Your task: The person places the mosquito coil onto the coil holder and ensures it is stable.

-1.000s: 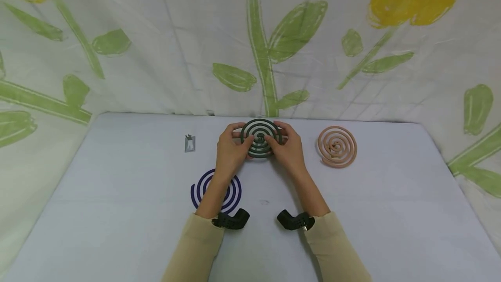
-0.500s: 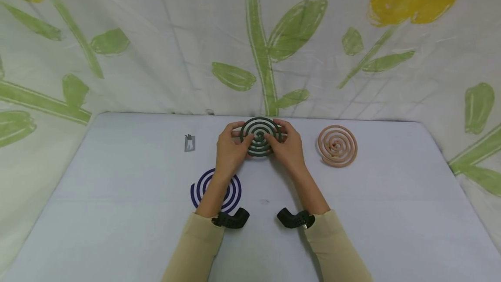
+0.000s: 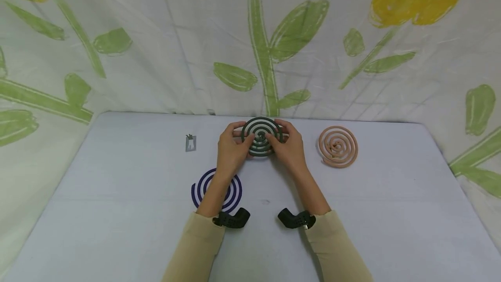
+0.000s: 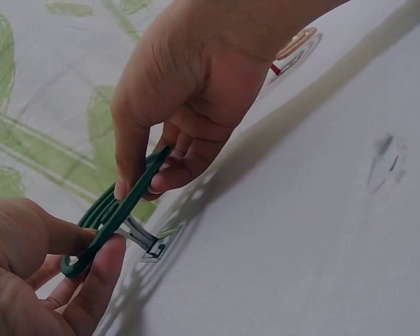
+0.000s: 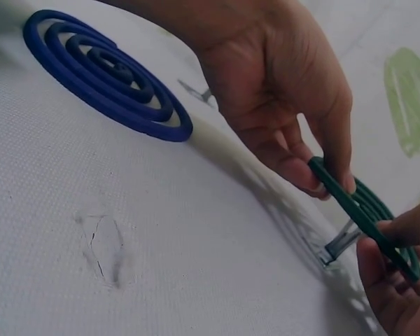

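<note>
A dark green mosquito coil [image 4: 122, 210] is held between both hands, tilted up off the white table. My left hand [image 3: 231, 149] pinches its left side, thumb on the face near the centre and fingers behind. On the opposite side my right hand [image 3: 290, 147] pinches it the same way. Beneath the coil, a small metal coil stand [image 4: 156, 246] rests on the table, its upright strip reaching up to the coil's underside. Fingers and coil partly hide where strip and coil meet.
A blue mosquito coil [image 5: 143, 126] lies flat under my left forearm. To the right, an orange-tan coil [image 3: 354, 147] sits raised above the table. Another small metal stand [image 3: 190, 149] lies at the left. A flower-printed curtain [image 3: 156, 77] hangs behind the table's back edge.
Both hands keep their pinch on the green coil, which has shifted very slightly upward in the head view. Everything else stays in place.
</note>
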Demonstrator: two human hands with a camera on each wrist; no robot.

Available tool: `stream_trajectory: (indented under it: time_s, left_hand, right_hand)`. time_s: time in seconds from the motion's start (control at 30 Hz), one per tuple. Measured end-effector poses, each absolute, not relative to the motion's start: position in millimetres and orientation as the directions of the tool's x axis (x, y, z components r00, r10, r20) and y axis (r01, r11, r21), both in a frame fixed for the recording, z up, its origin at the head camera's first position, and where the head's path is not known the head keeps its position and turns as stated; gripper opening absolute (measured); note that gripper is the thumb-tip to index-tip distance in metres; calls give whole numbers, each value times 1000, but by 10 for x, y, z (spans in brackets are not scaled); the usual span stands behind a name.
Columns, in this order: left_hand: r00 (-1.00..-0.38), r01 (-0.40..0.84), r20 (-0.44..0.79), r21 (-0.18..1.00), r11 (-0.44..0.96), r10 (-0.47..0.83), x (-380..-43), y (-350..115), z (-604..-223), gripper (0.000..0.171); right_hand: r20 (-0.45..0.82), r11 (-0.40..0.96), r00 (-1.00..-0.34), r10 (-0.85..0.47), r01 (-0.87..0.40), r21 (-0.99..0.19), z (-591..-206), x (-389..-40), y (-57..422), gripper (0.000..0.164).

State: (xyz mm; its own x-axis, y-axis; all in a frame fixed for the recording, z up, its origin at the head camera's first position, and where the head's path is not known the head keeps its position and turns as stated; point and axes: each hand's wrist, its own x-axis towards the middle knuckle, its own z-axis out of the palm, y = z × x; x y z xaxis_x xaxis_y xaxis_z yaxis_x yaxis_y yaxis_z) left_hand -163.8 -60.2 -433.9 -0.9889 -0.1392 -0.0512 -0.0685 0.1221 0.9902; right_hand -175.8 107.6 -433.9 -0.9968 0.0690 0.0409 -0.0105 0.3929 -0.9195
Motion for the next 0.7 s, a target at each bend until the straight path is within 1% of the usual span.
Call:
stream_trajectory:
  time_s: [0.3, 0.47, 0.7]
  left_hand:
    - [-987, -45, -23, 990, 136, -159, -1641, -572, -4342, 45]
    - [-987, -60, -36, 986, 157, -154, -1635, -556, -4335, 45]
    - [-988, -52, -31, 988, 142, -149, -1620, -552, -4334, 46]
  right_hand:
    - [53, 388, -995, 84, -16, -921, -4363, -1773, 1072, 53]
    - [35, 382, -994, 100, 6, -924, -4354, -1770, 1079, 53]
    - [37, 382, -993, 116, 10, -924, -4348, -1770, 1074, 52]
